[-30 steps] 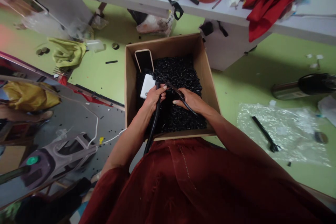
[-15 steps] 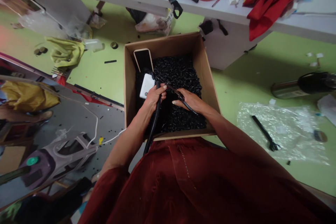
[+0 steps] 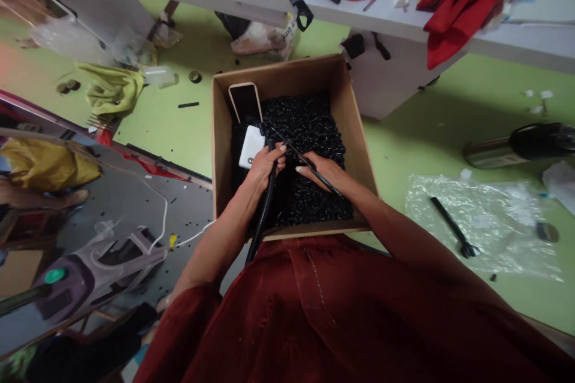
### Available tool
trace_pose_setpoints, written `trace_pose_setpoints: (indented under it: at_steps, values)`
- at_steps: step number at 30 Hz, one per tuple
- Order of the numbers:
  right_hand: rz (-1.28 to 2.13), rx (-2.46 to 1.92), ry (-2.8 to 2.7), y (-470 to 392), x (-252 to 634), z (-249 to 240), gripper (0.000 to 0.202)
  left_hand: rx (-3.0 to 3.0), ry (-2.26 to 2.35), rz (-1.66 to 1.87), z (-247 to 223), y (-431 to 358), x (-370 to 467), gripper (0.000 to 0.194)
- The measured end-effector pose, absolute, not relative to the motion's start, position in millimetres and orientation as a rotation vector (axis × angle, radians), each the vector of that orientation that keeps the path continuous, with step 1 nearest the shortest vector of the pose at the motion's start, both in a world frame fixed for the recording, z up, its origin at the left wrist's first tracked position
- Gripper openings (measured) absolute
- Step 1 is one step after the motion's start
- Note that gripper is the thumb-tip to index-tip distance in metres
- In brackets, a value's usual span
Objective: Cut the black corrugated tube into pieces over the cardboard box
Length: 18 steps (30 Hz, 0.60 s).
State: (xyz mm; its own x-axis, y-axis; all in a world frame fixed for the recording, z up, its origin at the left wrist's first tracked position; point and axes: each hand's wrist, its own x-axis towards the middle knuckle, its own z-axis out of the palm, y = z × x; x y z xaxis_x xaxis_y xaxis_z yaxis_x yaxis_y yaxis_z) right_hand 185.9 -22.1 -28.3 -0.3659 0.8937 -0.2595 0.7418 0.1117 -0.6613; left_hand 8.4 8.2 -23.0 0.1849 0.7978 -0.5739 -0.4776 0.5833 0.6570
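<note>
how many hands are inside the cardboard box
2: the left hand, gripping a ribbed black tube, and the right hand, with a thin dark item lying across it; none seems hidden.

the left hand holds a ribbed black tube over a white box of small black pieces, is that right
Not quite: the box is brown, as the head view shows. The left hand does hold a ribbed black tube over the small black pieces in it.

Black tube [image 3: 266,206], lower end hidden, flask [image 3: 523,145] cut off at right edge
</note>
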Motion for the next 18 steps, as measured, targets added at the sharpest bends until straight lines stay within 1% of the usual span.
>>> trace_pose_setpoints:
  at_steps: [6, 13, 18]
  values:
    - [0.975, -1.616, -2.268, -23, 186, -29, 0.031, 0.338, 1.024, 0.922, -25, 8, 9, 0.028]
    - [0.907, -1.707, -2.307, -23, 185, -34, 0.031, 0.313, 1.007, 0.922, -29, 9, 9, 0.022]
    - [0.881, -1.787, -2.325, -25, 184, -34, 0.032, 0.308, 1.015, 0.904, -33, 10, 8, 0.022]
